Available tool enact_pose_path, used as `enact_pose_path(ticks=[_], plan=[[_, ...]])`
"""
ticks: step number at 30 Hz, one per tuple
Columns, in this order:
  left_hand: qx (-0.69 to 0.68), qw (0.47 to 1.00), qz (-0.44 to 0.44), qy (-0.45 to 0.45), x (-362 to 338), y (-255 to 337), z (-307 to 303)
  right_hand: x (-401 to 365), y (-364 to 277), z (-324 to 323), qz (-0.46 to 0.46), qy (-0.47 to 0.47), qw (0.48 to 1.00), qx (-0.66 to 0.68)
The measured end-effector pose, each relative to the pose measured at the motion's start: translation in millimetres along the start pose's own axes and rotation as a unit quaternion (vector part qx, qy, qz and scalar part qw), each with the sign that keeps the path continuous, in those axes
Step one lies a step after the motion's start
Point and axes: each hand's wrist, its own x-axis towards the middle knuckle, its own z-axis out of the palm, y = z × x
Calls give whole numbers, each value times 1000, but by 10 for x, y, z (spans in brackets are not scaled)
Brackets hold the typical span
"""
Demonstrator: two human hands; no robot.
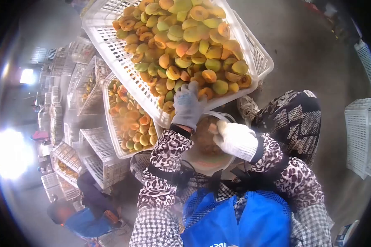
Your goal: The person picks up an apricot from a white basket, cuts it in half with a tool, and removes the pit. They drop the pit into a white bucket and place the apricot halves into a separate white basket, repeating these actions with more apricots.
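My left hand (pixel 188 106), in a grey glove, reaches over the near edge of a white plastic crate (pixel 142 96) heaped with halved apricots (pixel 185 37). Its fingers are apart and rest among the nearest halves. My right hand (pixel 238 140), in a white glove, is closed above a bucket (pixel 208 164) between my knees. A small orange-brown bit shows at its fingertips, too blurred to name. Inside the bucket lie brownish pieces, hazy and hard to make out.
A second crate (pixel 111 119) of apricot halves stands at the left. Farther left are stacked white crates (pixel 105 150) and a seated person (pixel 88 220) in blue. Another crate stack (pixel 360 136) is at the right, and my patterned knee (pixel 294 119) flanks the bucket.
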Motion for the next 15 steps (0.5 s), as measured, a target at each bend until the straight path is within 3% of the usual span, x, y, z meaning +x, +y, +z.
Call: enact_pose_path(ticks=[2,4,6,7,8,9,10,11,12,13,14,15], plan=[[84,988,116,54,-20,-11,69,22,-70,-201,15,-31,999,12],[59,988,124,67,-50,-73,126,-9,-40,-231,-11,-19,1000,21],[-49,995,85,2,-99,-98,97,-90,62,-155,-40,0,999,28],[-51,995,84,3,-135,-118,78,-135,128,-113,-44,17,998,36],[-113,987,97,58,-180,-47,-75,-154,154,-81,-47,32,997,47],[-173,972,108,113,-237,-7,-209,-133,83,-162,-1,2,994,106],[-172,973,103,113,-288,-31,-276,-114,11,-243,49,-22,985,162],[-274,957,35,84,-328,-63,-338,-75,-130,-424,98,-51,984,143],[-371,927,-32,55,-354,-2,-490,-40,-214,-507,146,-79,978,124],[-543,833,-106,-6,-431,88,-664,-42,-176,-424,93,-32,981,167],[-543,833,-108,-2,-451,126,-786,-9,-216,-423,90,-34,981,166],[-678,715,-163,-44,-459,130,-876,26,-276,-429,70,-19,980,187]])
